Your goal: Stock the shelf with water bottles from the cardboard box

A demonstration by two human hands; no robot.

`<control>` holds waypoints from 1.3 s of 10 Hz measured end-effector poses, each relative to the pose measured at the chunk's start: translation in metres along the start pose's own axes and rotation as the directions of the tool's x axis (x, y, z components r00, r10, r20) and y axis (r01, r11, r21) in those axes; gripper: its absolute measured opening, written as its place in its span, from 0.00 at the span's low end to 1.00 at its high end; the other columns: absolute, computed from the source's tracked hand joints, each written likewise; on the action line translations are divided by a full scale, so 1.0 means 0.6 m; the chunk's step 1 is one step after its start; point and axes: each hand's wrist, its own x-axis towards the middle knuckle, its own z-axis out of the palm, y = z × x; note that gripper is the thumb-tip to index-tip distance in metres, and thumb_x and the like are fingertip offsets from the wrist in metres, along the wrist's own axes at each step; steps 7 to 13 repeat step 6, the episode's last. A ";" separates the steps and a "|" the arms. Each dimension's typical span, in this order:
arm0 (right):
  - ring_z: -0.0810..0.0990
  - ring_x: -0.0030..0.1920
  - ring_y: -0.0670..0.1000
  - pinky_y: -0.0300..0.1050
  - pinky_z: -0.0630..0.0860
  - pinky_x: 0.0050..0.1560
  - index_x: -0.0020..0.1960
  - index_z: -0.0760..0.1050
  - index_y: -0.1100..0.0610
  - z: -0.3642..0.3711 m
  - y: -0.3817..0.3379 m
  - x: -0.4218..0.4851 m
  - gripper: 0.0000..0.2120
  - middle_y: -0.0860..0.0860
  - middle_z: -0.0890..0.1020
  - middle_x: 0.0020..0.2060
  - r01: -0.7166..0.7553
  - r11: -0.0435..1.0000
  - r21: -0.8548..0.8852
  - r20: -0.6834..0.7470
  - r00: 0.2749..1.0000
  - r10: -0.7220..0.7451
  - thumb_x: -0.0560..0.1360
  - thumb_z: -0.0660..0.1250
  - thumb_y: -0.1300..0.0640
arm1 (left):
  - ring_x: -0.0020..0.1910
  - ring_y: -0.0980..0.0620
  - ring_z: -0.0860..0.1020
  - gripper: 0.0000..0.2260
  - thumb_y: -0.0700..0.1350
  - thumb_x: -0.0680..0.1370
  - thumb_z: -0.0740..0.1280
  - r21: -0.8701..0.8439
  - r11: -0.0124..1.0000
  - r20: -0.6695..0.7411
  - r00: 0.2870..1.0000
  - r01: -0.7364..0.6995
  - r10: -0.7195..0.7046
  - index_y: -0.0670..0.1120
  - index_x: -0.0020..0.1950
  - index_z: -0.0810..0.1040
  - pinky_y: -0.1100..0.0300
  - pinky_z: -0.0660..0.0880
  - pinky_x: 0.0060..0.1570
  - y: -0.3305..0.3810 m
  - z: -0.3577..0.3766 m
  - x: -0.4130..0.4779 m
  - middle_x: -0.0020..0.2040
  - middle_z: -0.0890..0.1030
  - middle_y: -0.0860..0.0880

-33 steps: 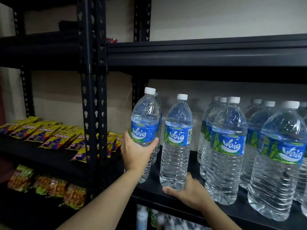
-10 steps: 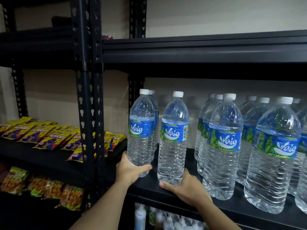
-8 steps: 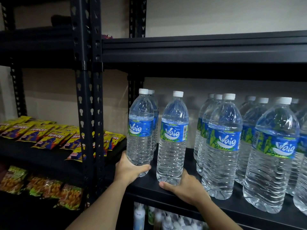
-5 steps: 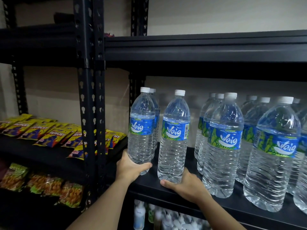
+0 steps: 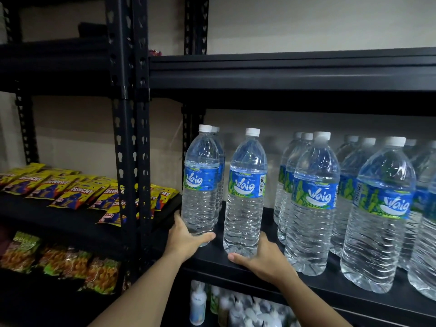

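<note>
Two hands work low: your left hand point(image 5: 186, 239) wraps fingers round one clear plastic water bottle with a blue label point(image 5: 200, 185); your right hand point(image 5: 264, 258) cups another point(image 5: 245, 194). Both stand near the black metal shelf's point(image 5: 236, 270) front. Slide them back slowly, keeping them upright.

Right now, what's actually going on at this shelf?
A person is stocking a black metal shelf with large water bottles. The left hand grips the base of the leftmost front bottle, and the right hand cups the base of the bottle beside it. Both stand upright near the shelf's front edge. More bottles fill the right side in rows. Snack packets lie on the neighbouring shelf to the left. No cardboard box is in view.
</note>
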 end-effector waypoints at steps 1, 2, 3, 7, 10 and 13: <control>0.78 0.61 0.51 0.48 0.76 0.60 0.65 0.68 0.50 -0.001 -0.003 -0.004 0.50 0.49 0.80 0.60 0.004 1.000 -0.017 -0.015 1.000 -0.004 0.53 0.66 0.19 | 0.72 0.45 0.67 0.54 0.63 0.63 0.77 0.188 0.982 0.003 1.000 0.014 -0.015 0.42 0.77 0.52 0.51 0.67 0.69 -0.003 0.005 -0.022 0.74 0.68 0.43; 0.79 0.61 0.51 0.48 0.77 0.59 0.64 0.70 0.51 -0.005 -0.006 -0.011 0.54 0.49 0.81 0.59 -0.003 1.000 -0.031 -0.013 1.000 0.002 0.51 0.63 0.16 | 0.79 0.46 0.49 0.50 0.68 0.74 0.62 0.479 0.877 -0.005 1.000 0.013 -0.012 0.36 0.79 0.45 0.54 0.52 0.76 -0.011 0.010 -0.048 0.79 0.54 0.42; 0.76 0.64 0.55 0.50 0.74 0.62 0.66 0.69 0.55 -0.008 -0.013 -0.023 0.51 0.53 0.78 0.62 -0.022 0.995 -0.101 0.017 1.000 0.024 0.57 0.60 0.18 | 0.79 0.44 0.42 0.48 0.71 0.76 0.51 0.594 0.805 0.032 0.999 -0.016 -0.004 0.35 0.78 0.41 0.52 0.43 0.77 -0.020 0.012 -0.066 0.80 0.46 0.41; 0.52 0.79 0.50 0.46 0.48 0.78 0.79 0.55 0.59 -0.007 0.022 -0.093 0.73 0.53 0.57 0.79 0.092 0.921 -0.379 0.004 0.995 -0.098 0.47 0.16 0.21 | 0.79 0.45 0.38 0.44 0.71 0.76 0.42 0.722 0.689 0.135 0.990 -0.064 -0.050 0.40 0.80 0.42 0.47 0.42 0.77 -0.022 0.005 -0.104 0.80 0.40 0.43; 0.52 0.79 0.50 0.46 0.48 0.78 0.79 0.55 0.59 -0.007 0.022 -0.093 0.73 0.53 0.57 0.79 0.092 0.921 -0.379 0.004 0.995 -0.098 0.47 0.16 0.21 | 0.79 0.45 0.38 0.44 0.71 0.76 0.42 0.722 0.689 0.135 0.990 -0.064 -0.050 0.40 0.80 0.42 0.47 0.42 0.77 -0.022 0.005 -0.104 0.80 0.40 0.43; 0.52 0.79 0.50 0.46 0.48 0.78 0.79 0.55 0.59 -0.007 0.022 -0.093 0.73 0.53 0.57 0.79 0.092 0.921 -0.379 0.004 0.995 -0.098 0.47 0.16 0.21 | 0.79 0.45 0.38 0.44 0.71 0.76 0.42 0.722 0.689 0.135 0.990 -0.064 -0.050 0.40 0.80 0.42 0.47 0.42 0.77 -0.022 0.005 -0.104 0.80 0.40 0.43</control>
